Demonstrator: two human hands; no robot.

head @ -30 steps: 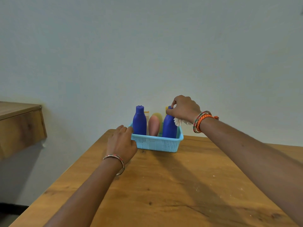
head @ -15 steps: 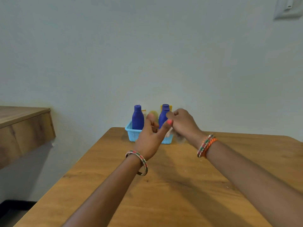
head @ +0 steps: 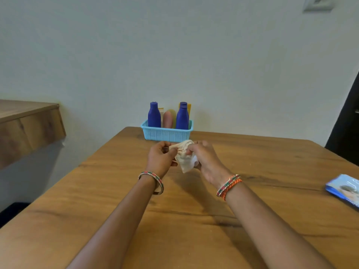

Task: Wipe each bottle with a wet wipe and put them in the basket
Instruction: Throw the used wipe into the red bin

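Observation:
A light blue basket (head: 166, 134) stands at the table's far edge against the wall. Upright inside it are a blue bottle (head: 154, 114) on the left, a pink bottle (head: 167, 119) in the middle and another blue bottle (head: 182, 116) on the right, with yellowish bottles partly hidden behind them. Nearer to me, above the tabletop, my left hand (head: 161, 158) and my right hand (head: 204, 157) both pinch a crumpled white wet wipe (head: 183, 157) between them.
The wooden table (head: 174, 210) fills the lower view. A blue pack of wet wipes (head: 344, 189) lies at its right edge. A wooden shelf (head: 27, 125) juts from the wall at left. A dark door edge (head: 345, 133) shows at far right.
My right hand let go of the right blue bottle in the basket. Both hands drew back toward me and met on the wipe. The camera tilted, bringing the wipes pack into view.

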